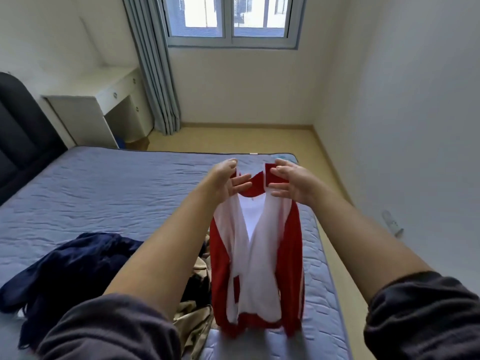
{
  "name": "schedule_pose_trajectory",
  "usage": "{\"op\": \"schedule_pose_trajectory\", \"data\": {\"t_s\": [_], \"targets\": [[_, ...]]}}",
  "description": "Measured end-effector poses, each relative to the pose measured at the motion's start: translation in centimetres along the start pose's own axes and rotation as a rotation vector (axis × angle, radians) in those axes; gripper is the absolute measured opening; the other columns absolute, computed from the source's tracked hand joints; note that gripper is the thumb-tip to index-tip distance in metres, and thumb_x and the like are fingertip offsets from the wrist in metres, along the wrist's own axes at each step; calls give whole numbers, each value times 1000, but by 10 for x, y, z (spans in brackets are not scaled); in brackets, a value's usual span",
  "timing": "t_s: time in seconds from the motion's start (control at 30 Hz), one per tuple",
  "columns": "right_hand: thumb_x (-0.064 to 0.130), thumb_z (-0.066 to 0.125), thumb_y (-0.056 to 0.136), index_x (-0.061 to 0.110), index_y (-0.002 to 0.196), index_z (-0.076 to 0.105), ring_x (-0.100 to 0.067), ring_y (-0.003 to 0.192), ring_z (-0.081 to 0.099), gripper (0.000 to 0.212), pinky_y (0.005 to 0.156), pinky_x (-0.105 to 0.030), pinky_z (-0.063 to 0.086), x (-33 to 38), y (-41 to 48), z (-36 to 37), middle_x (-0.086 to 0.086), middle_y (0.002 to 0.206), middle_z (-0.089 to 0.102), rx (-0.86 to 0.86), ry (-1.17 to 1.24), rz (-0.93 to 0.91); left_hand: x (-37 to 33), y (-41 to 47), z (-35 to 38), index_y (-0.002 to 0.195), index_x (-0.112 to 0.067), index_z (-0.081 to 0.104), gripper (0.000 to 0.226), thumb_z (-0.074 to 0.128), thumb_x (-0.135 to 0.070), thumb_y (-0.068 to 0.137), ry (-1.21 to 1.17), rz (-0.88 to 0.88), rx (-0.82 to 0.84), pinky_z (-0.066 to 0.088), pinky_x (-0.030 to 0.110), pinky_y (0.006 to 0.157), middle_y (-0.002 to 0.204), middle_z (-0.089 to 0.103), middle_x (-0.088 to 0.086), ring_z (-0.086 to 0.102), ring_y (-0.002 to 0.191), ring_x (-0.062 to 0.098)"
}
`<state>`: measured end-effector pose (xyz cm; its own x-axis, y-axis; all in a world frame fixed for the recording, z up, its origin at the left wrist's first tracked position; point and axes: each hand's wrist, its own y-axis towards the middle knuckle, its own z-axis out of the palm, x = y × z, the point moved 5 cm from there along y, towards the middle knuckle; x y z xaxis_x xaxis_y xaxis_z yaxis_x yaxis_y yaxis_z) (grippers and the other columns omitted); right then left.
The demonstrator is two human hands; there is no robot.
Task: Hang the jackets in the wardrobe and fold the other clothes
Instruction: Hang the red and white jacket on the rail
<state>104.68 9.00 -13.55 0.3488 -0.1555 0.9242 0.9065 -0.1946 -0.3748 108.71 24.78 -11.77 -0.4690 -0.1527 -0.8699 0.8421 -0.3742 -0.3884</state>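
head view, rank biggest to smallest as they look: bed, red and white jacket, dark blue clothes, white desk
1. bed
2. red and white jacket and dark blue clothes: about alike, and the jacket is held nearer the camera, so unranked
3. white desk

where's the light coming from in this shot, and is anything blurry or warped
Head view: daylight enters through the window, its panes overexposed; the red and white jacket is smeared at its lower hem, sharper up where the left hand and right hand hold its collar; the wide lens bows the bed edges and walls.
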Motion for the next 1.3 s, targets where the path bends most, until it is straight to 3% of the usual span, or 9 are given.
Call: {"op": "schedule_pose_trajectory", "data": {"t_s": [0.1,0.33,0.5,0.63,0.73,0.87,1.1,1.17,1.3], "targets": [[18,46,99,23,143,37,-33,109,59,46,71,-34,54,-28,0,2,-5,141,46,12,-116,54,27,0,-8,146,-11,28,44,33,-15,102,114,-63,0,52,40,82,154,23,13,57,107,27],[11,48,95,19,124,52,-23,72,62,31,53,-27,51,-154,-21,0,-5,112,56,-22,-80,327,153,-5,-69,133,-4,45,38,40,-13,96,86,-323,-173,52,34,61,137,43,10,62,93,25],[10,49,94,21,121,53,-25,83,62,30,65,-31,51,-232,-22,8,-2,117,59,-37,-52,484,231,-12,-89,122,-10,46,28,38,-7,95,131,-497,-230,48,33,63,108,52,6,60,98,29],[13,48,94,23,112,57,-21,82,64,22,69,-30,49,-314,-2,16,3,104,64,-25,-76,613,314,9,-111,119,-16,51,27,38,-9,97,183,-603,-256,49,30,61,105,58,4,61,77,17],[12,47,95,22,104,59,-25,91,66,18,66,-28,49,-398,22,11,0,109,64,-70,-75,707,394,29,-139,123,-14,52,29,40,-8,97,192,-671,-277,50,29,61,117,57,6,63,82,19],[12,43,96,18,109,57,-21,87,63,21,63,-27,46,-520,59,0,-2,111,63,-179,-55,832,501,59,-185,121,-9,55,28,41,-6,97,211,-766,-353,48,28,61,104,62,5,63,77,17],[11,50,95,14,96,57,-21,96,60,7,68,-31,49,-653,124,5,-4,106,59,-309,251,966,616,122,-218,108,-11,57,15,50,-18,96,-128,-818,-498,47,27,65,93,65,1,61,79,16],[16,51,96,13,104,56,-19,99,59,10,68,-29,48,-666,143,8,-2,105,60,-324,388,938,630,139,-218,105,-13,58,16,51,-24,96,-273,-777,-552,47,27,67,93,64,1,60,80,15],[18,56,94,16,88,57,-10,71,58,6,59,-22,43,-668,174,9,2,80,60,-355,455,861,640,163,-216,87,-15,58,11,60,-24,92,-387,-618,-794,46,23,63,82,62,-2,57,71,11]]}}
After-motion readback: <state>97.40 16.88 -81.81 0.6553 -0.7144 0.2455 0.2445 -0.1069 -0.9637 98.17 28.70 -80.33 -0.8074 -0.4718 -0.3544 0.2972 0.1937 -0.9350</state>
